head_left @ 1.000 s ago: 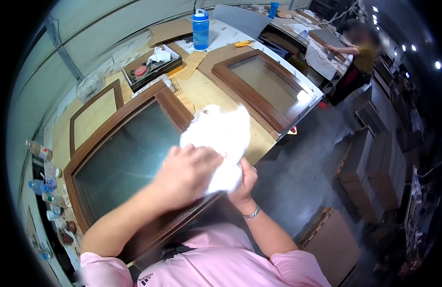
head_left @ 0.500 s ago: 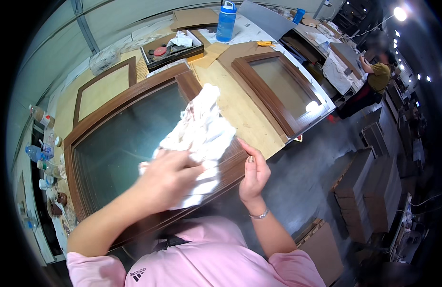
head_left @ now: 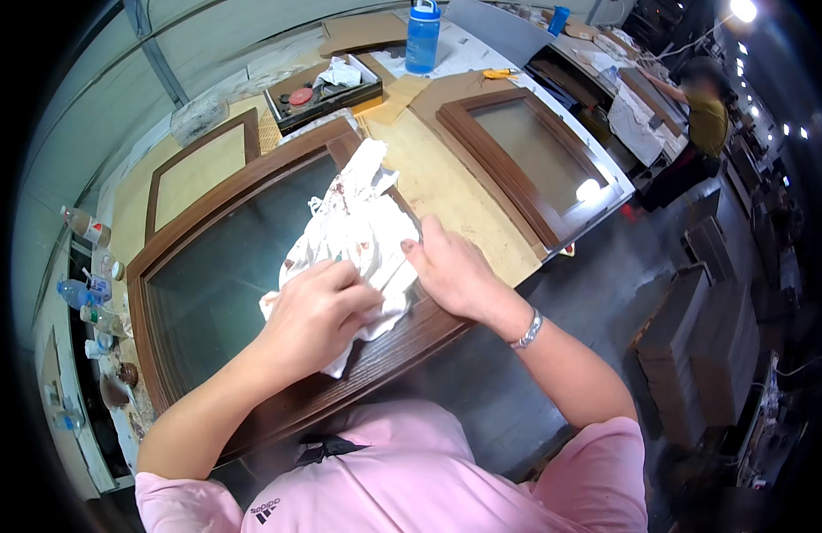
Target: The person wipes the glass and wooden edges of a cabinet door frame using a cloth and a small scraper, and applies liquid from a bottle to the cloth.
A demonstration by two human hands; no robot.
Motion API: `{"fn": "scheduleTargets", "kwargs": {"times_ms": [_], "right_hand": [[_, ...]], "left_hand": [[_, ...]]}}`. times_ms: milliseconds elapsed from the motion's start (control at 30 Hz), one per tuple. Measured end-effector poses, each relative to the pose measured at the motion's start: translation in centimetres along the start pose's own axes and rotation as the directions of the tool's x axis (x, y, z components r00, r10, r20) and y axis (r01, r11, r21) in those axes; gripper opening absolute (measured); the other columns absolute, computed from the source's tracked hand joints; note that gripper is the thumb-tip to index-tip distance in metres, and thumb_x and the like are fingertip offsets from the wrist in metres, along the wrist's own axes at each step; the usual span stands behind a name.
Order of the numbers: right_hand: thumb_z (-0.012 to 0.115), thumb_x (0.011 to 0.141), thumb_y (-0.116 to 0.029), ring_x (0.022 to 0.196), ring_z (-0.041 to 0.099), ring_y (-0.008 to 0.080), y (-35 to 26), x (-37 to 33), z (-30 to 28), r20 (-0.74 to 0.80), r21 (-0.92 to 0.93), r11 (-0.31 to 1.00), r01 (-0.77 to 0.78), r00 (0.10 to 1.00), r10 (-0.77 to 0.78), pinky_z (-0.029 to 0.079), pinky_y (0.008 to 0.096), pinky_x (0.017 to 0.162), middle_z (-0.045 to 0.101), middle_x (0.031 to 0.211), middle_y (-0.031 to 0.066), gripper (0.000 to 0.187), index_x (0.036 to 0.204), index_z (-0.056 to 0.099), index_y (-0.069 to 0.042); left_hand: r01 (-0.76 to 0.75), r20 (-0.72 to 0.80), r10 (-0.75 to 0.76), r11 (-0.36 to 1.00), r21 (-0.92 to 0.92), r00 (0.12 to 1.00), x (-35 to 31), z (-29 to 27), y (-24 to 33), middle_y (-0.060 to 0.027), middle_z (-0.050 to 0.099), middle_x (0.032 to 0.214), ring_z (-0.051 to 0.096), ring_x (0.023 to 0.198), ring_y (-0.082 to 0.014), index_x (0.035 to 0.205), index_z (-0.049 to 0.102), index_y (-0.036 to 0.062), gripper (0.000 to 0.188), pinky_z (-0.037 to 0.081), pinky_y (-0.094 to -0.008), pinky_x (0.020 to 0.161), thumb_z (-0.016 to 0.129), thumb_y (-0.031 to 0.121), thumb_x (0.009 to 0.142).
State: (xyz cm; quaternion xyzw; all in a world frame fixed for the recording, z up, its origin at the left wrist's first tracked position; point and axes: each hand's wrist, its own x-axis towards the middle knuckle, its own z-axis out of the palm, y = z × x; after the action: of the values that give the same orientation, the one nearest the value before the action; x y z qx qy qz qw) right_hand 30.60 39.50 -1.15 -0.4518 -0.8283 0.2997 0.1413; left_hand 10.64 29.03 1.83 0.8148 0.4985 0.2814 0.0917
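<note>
A brown wooden framed door with a glass panel (head_left: 224,258) lies flat in front of me. My left hand (head_left: 318,306) is closed on a crumpled white cloth (head_left: 353,222) with dark reddish-brown stains, which covers the right part of the glass and frame. My right hand (head_left: 451,271) lies over the frame's right edge, its thumb against the cloth and its fingers partly hidden past the edge. Whether those fingers grip the frame or the cloth is hard to see.
Another glazed wooden frame (head_left: 526,160) lies at the right, an open frame (head_left: 202,173) at the far left. Behind stand a tray of odds and ends (head_left: 322,98) and a blue bottle (head_left: 422,40). Several plastic bottles line the left edge. A co-worker (head_left: 704,120) stands at the far right.
My right hand has moved up and left along the frame's edge, turning over to meet the cloth. The cloth has shifted slightly and bunched, still in my left hand.
</note>
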Motion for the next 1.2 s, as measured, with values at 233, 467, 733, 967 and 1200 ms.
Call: {"fn": "scheduleTargets", "kwargs": {"times_ms": [233,467,733,967,1200], "right_hand": [[0.047,0.108,-0.033,0.090,0.067,0.0508,-0.5,0.1,-0.6,-0.005,0.024,1.000,0.000,1.000,0.000,0.052,0.0581,0.081,0.069,0.090,0.0317,0.037,0.109,0.048,0.004],[0.046,0.108,-0.030,0.088,0.062,0.0540,-0.4,0.9,0.4,-0.008,0.077,0.997,0.018,1.000,-0.018,0.048,0.0569,0.077,0.064,0.089,0.0348,0.034,0.106,0.042,0.003],[0.045,0.109,-0.030,0.090,0.062,0.0527,-0.1,0.5,-0.2,0.067,0.103,0.993,-0.059,0.996,0.053,0.047,0.0551,0.081,0.064,0.092,0.0346,0.033,0.109,0.038,0.002],[0.051,0.105,-0.032,0.096,0.066,0.0514,1.1,1.9,-0.1,0.075,0.100,0.994,-0.037,0.997,0.029,0.052,0.0554,0.087,0.068,0.098,0.0324,0.040,0.121,0.044,0.004],[0.066,0.096,-0.036,0.120,0.058,0.0477,-2.4,10.8,-2.6,0.011,-0.117,0.944,0.309,0.951,-0.310,0.048,0.0525,0.102,0.058,0.130,0.0331,0.058,0.131,0.050,0.007]], "left_hand": [[0.090,0.188,-0.083,0.996,-0.029,0.979,1.7,-0.5,0.6,-0.0111,0.066,0.087,0.068,0.083,-0.0316,0.082,0.070,0.0027,0.014,0.053,-0.0416,0.072,0.081,0.003,0.073],[0.083,0.055,-0.081,0.996,-0.033,0.995,2.1,0.9,0.9,-0.0126,0.066,0.087,0.067,0.082,-0.0355,0.086,0.070,0.0025,0.016,0.051,-0.0443,0.070,0.079,0.002,0.073],[0.150,0.089,-0.142,0.984,-0.091,0.986,-5.7,-2.8,0.7,-0.0123,0.058,0.082,0.062,0.076,-0.0327,0.084,0.066,0.0027,0.018,0.048,-0.0423,0.065,0.078,-0.002,0.071],[0.388,0.366,-0.261,0.858,-0.336,0.893,-2.8,-4.3,1.2,-0.0045,0.062,0.085,0.062,0.077,-0.0187,0.099,0.068,0.0038,0.021,0.049,-0.0326,0.068,0.080,0.007,0.082],[0.509,-0.025,-0.510,0.851,0.129,0.860,-9.5,-10.0,0.4,-0.0126,0.065,0.115,0.061,0.099,-0.0276,0.136,0.059,0.0019,0.071,0.050,-0.0355,0.088,0.082,0.023,0.073]]}}
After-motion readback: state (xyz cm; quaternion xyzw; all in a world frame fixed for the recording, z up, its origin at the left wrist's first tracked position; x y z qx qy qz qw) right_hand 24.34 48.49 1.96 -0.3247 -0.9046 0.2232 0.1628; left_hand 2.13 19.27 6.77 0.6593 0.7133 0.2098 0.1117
